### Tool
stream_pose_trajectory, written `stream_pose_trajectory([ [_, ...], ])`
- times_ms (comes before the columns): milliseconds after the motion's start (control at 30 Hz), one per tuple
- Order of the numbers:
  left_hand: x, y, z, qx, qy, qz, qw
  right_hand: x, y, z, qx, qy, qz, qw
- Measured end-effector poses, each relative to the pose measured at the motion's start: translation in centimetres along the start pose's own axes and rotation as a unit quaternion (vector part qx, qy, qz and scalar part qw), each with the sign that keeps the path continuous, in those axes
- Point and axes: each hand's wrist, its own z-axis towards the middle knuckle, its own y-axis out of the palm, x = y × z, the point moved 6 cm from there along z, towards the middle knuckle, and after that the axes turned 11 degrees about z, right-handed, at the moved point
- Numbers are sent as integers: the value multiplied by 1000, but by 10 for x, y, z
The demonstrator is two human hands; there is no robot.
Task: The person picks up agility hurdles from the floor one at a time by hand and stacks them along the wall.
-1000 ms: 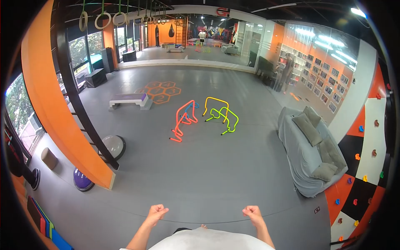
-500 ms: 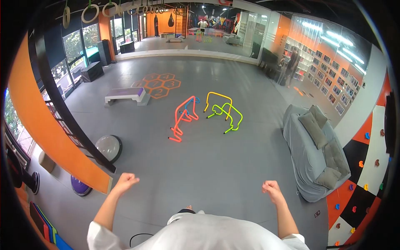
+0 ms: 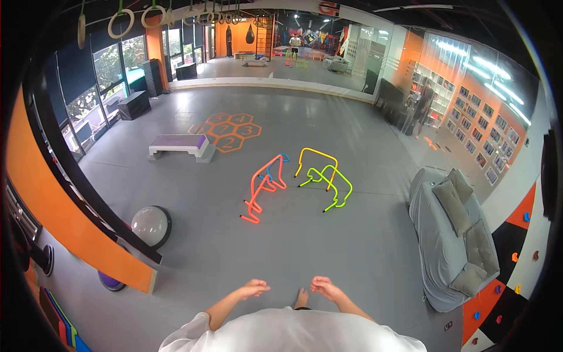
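My left hand (image 3: 254,288) hovers in front of my body, its fingers curled in and nothing seen in them. Level with it, a short gap to the right, my right hand (image 3: 324,287) is likewise closed, with no object showing. Between and below the hands a bare foot (image 3: 302,298) shows on the grey floor (image 3: 281,246). Farther ahead stand red hurdles (image 3: 253,190), partly overlapping a blue hurdle (image 3: 268,171). Beside them on the right are a yellow hurdle (image 3: 319,152) and green hurdles (image 3: 346,185). Neither hand touches any of these.
An orange beam (image 3: 88,234) slants along the left, near a grey balance dome (image 3: 151,226). A step platform (image 3: 179,144) lies ahead left. To the right are a covered sofa (image 3: 440,246) and a climbing wall (image 3: 498,293). A mirror (image 3: 334,53) spans the back.
Both hands have come inward from wide apart to close together before my body, and sit lower in view. The foot shows more plainly. The view has tilted up slightly, so the hurdles appear lower.
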Motion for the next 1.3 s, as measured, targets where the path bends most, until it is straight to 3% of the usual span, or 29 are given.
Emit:
stream_pose_trajectory([
  [100, 17, -19, 7, 43, -2, -6, 999, -45, -31, 5, -3, -24, 10, 1000],
  [167, 5, -46, 33, 74, -7, -97, 992, -77, -72, 21, 6, -53, 34, 998],
  [267, 45, -70, 55, 153, -6, -197, 969, -127, -116, 44, 26, -78, 67, 994],
  [367, 93, -86, 94, 176, 56, -238, 953, -188, -143, 78, 26, -81, 79, 993],
  [467, 124, -104, 146, 175, 55, -267, 946, -236, -191, 108, 0, -50, 63, 997],
  [600, 168, -96, 240, 48, 80, -330, 939, -260, -239, 149, -2, -42, 84, 996],
  [667, 186, -78, 300, -35, 55, -355, 933, -253, -226, 183, -58, -15, 165, 984],
  [733, 227, -57, 331, -90, 55, -302, 947, -246, -207, 211, -55, 54, 175, 982],
  [867, 256, -31, 388, -178, 29, -279, 943, -232, -177, 261, -164, 112, 238, 951],
  [1000, 271, -41, 436, -196, 17, -304, 932, -239, -176, 316, -159, 137, 265, 941],
  [1167, 331, -118, 483, -222, 77, -305, 923, -324, -204, 389, -202, 116, 226, 946],
  [1233, 370, -178, 499, -197, 111, -314, 922, -393, -226, 406, -183, 67, 267, 944],
  [1267, 388, -219, 505, -174, 119, -333, 919, -431, -253, 408, -54, 1, 194, 980],
  [1300, 426, -265, 492, -60, 165, -301, 937, -490, -258, 396, 78, -101, 130, 983],
])
